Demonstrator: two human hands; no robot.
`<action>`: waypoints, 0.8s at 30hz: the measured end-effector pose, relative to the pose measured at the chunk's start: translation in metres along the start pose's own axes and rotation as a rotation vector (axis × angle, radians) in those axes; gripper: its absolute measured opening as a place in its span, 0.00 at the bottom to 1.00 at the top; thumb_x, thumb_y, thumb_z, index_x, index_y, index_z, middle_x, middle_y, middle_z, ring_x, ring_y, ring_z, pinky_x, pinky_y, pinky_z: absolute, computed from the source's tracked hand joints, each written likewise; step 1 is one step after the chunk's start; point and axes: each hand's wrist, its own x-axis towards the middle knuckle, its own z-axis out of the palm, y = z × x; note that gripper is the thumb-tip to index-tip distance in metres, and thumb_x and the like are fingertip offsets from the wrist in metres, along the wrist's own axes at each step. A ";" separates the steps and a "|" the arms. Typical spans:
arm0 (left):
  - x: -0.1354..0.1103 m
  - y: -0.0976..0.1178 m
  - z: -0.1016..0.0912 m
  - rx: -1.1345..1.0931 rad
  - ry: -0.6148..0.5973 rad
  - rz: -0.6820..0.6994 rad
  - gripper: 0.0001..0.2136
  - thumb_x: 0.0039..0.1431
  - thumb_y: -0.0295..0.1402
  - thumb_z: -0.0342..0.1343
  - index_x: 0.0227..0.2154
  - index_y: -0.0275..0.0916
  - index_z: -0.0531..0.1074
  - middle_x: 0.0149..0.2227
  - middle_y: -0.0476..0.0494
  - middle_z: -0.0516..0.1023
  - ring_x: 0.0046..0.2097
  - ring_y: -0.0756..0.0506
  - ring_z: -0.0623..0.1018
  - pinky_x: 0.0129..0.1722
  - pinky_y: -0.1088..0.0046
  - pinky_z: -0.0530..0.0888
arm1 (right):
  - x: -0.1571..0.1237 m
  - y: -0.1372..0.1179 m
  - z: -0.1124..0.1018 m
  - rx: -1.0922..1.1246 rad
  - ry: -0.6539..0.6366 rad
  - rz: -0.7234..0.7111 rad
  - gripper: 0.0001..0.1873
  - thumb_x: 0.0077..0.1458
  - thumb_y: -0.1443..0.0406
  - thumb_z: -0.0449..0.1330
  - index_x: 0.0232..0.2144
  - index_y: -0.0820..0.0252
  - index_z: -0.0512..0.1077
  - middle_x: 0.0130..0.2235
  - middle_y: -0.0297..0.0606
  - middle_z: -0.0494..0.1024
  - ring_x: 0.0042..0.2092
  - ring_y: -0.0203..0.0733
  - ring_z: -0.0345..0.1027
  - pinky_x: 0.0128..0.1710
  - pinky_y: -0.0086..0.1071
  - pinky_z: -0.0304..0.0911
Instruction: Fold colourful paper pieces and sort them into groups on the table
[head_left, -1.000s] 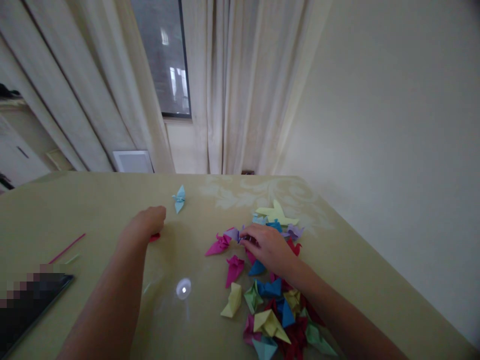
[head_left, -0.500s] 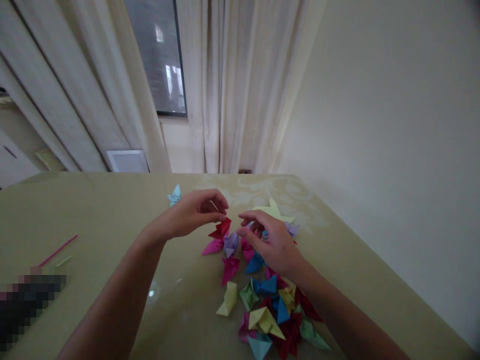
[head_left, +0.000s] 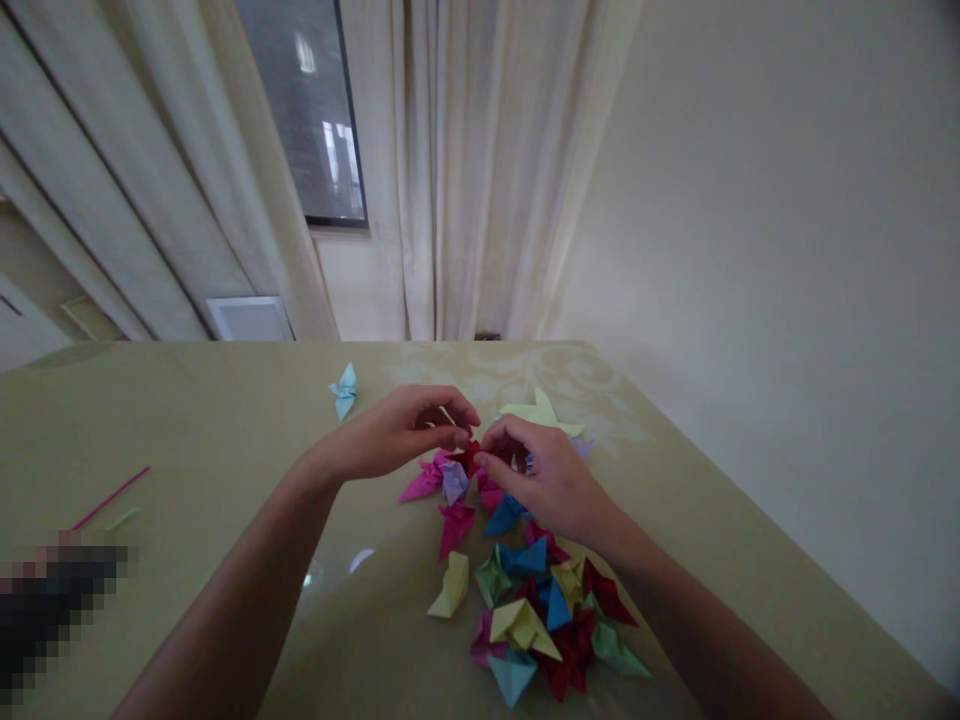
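Both of my hands meet above a heap of folded paper pieces (head_left: 536,600) in many colours on the yellow-green table (head_left: 187,440). My left hand (head_left: 397,432) and my right hand (head_left: 536,475) each pinch a small red folded paper piece (head_left: 469,457) between the fingertips, holding it just over the pile. Pink (head_left: 421,480), purple (head_left: 453,480) and blue pieces lie directly under the hands. A pale yellow folded piece (head_left: 540,412) sits behind my right hand.
A light blue paper crane (head_left: 343,388) stands alone at the far side of the table. A pink strip (head_left: 111,496) and a blurred dark object (head_left: 52,590) lie at the left. Curtains, a window and a plain wall rise behind.
My left hand came from the left side of the table carrying the red piece to the pile. My right hand lifted off the pile and now pinches the same piece.
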 end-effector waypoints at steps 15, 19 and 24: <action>-0.035 -0.158 -0.057 0.814 0.553 -0.589 0.21 0.59 0.30 0.55 0.55 0.39 0.76 0.65 0.29 0.72 0.66 0.29 0.70 0.64 0.46 0.67 | -0.010 0.007 -0.001 -0.142 -0.786 -0.178 0.05 0.62 0.66 0.69 0.41 0.56 0.81 0.39 0.34 0.83 0.39 0.39 0.76 0.38 0.26 0.64; -0.025 -0.153 -0.062 0.771 0.541 -0.493 0.15 0.57 0.29 0.54 0.45 0.37 0.80 0.50 0.34 0.83 0.54 0.35 0.81 0.60 0.56 0.74 | -0.006 0.008 -0.002 -0.120 -0.714 -0.154 0.06 0.63 0.62 0.68 0.41 0.59 0.81 0.38 0.36 0.83 0.38 0.39 0.75 0.40 0.28 0.63; -0.010 -0.102 -0.054 0.579 0.495 -0.238 0.10 0.59 0.35 0.58 0.39 0.39 0.81 0.40 0.42 0.86 0.42 0.41 0.84 0.48 0.64 0.79 | 0.000 0.007 -0.005 -0.086 -0.265 -0.038 0.08 0.68 0.61 0.64 0.41 0.58 0.80 0.35 0.35 0.81 0.35 0.38 0.72 0.37 0.30 0.62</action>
